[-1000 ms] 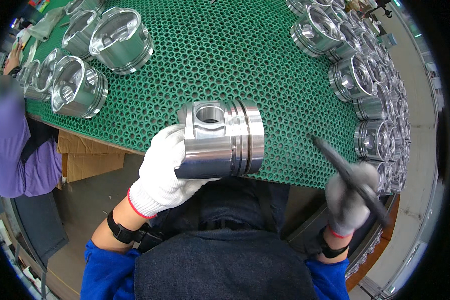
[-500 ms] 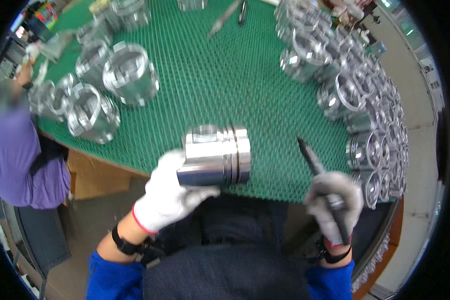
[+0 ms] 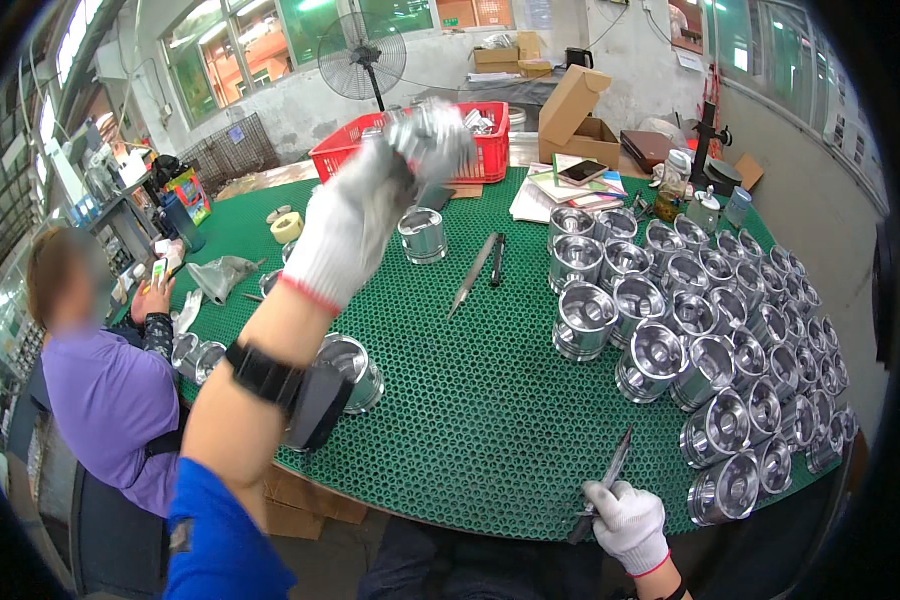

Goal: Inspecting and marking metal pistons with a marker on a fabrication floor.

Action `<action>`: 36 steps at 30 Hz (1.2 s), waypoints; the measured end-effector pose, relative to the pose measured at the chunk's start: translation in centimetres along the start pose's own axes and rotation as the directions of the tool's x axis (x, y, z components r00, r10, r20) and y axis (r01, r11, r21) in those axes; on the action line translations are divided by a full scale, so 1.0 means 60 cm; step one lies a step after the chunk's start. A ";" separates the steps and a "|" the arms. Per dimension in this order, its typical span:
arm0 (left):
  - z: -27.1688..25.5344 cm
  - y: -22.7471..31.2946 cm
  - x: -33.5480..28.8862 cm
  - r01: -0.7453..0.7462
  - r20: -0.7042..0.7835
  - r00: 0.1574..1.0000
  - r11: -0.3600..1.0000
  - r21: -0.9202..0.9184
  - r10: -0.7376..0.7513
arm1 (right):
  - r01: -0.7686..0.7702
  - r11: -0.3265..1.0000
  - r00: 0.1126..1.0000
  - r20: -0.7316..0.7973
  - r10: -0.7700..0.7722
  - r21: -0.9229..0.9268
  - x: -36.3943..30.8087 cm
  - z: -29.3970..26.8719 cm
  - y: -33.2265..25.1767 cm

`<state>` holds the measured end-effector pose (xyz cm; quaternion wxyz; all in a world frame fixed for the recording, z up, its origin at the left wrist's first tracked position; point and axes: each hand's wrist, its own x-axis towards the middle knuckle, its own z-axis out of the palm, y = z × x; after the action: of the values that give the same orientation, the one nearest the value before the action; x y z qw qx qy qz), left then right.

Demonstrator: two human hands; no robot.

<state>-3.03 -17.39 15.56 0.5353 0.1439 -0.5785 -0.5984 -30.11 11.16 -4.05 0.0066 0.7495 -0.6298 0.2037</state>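
My left hand [image 3: 338, 230], in a white glove with a red cuff edge, is stretched far out over the table and closed on a shiny metal piston [image 3: 438, 142]. Motion blurs the piston, which hangs in front of a red plastic crate [image 3: 491, 155]. At the near edge of the table, my gloved right hand [image 3: 630, 522] grips a dark hand tool with a narrow pointed blade [image 3: 618, 458], tip pointing away from me. One upright piston [image 3: 423, 238] stands below the raised left hand; another piston [image 3: 348, 372] is partly hidden by my left forearm.
Many pistons [image 3: 708, 370] crowd the right side of the green mat [image 3: 470, 420]. A long pointed blade [image 3: 472, 276] and a black pen-like tool [image 3: 496, 262] lie mid-table. Behind are papers [image 3: 545, 200], an open cardboard box [image 3: 582, 140] and a fan. A person in purple [image 3: 115, 400] sits at left.
The view has tilted up toward the far side. My left hand has carried the piston from the near edge out toward the red crate. My right hand keeps the tool near the edge.
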 end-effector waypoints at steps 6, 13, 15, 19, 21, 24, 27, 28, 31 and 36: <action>0.124 -0.131 -0.036 -0.386 0.606 0.782 0.651 0.654 -0.145 | 0.046 0.999 0.998 -0.044 -0.047 -0.016 0.021 0.013 0.011; 0.117 -0.218 -0.157 -0.555 0.653 0.439 0.385 0.737 -0.616 | 0.111 0.993 0.994 -0.026 -0.110 0.044 0.017 0.016 0.030; 0.108 -0.215 -0.148 -0.504 0.635 0.459 0.407 0.762 -0.621 | 0.119 0.992 0.992 0.046 -0.121 0.039 0.019 0.005 0.028; 0.117 -0.240 -0.093 -0.601 0.630 0.707 0.198 0.775 -0.321 | 0.102 0.992 0.992 0.063 -0.107 0.078 0.022 0.002 0.033; 0.136 -0.271 -0.055 -0.548 0.575 0.810 0.198 0.813 -0.117 | 0.095 0.991 0.993 0.061 -0.101 0.093 0.020 0.002 0.034; 0.169 -0.285 -0.037 -0.134 0.314 0.913 0.538 0.832 -0.259 | 0.115 0.989 0.993 0.032 -0.118 0.089 0.021 0.004 0.032; 0.134 -0.275 -0.023 0.275 0.128 0.871 0.686 0.673 -0.474 | 0.125 0.990 0.991 0.035 -0.128 0.068 0.018 0.005 0.027; 0.117 -0.267 -0.023 0.461 0.072 0.740 0.583 0.669 -0.669 | 0.119 0.991 0.993 0.016 -0.120 0.068 0.016 0.008 0.026; 0.106 -0.274 -0.101 0.397 0.161 0.820 0.750 0.529 -0.549 | 0.108 0.992 0.994 -0.002 -0.108 0.067 0.013 0.011 0.023; 0.059 -0.212 -0.264 0.259 0.118 0.858 0.618 0.742 -0.501 | 0.129 0.990 0.991 -0.032 -0.128 0.054 0.019 0.015 0.021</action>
<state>-5.75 -5.75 -1.27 0.1990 0.3600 -0.7942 -0.4473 -30.89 9.57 -4.84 0.0079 0.7854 -0.5741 0.2312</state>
